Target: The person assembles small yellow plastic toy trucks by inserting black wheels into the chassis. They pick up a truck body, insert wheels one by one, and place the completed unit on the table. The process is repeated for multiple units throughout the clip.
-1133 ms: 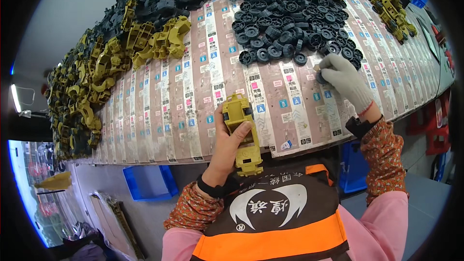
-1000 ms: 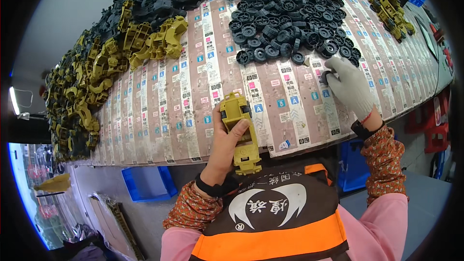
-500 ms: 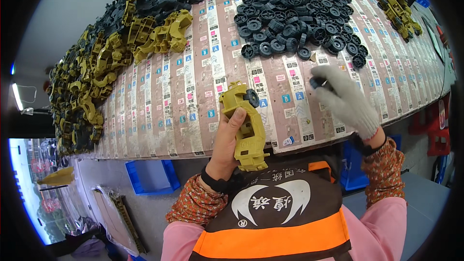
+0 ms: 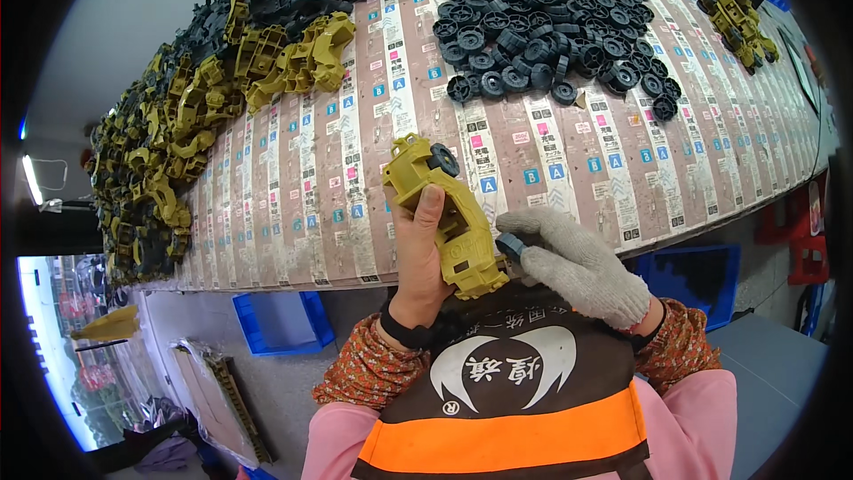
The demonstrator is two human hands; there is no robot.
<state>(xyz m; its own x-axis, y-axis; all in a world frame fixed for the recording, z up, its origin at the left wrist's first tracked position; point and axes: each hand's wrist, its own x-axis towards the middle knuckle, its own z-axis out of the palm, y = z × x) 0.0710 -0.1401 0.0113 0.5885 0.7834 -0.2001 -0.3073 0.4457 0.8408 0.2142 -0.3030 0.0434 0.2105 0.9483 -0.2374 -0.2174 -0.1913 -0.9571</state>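
My bare left hand (image 4: 419, 253) grips a yellow plastic toy vehicle body (image 4: 458, 222) above the table's near edge, thumb across its side. One dark wheel (image 4: 442, 159) sits on the far end of that body. In a pale knit glove, my right hand (image 4: 577, 267) pinches a second dark wheel (image 4: 510, 247) between thumb and fingers. This wheel is at the right side of the body's near end; whether they touch I cannot tell. Beyond my hands lies a heap of loose black wheels (image 4: 533, 27).
Yellow vehicle bodies (image 4: 169, 142) are piled along the table's left side, with dark plastic parts (image 4: 293, 0) behind them. More yellow bodies with wheels (image 4: 733, 22) lie at far right. Below the table edge are blue bins (image 4: 283, 322) and a red stool (image 4: 809, 249).
My right hand has moved left and nearer, bringing the wheel from over the table to the body's near end. The body in my left hand has tilted slightly.
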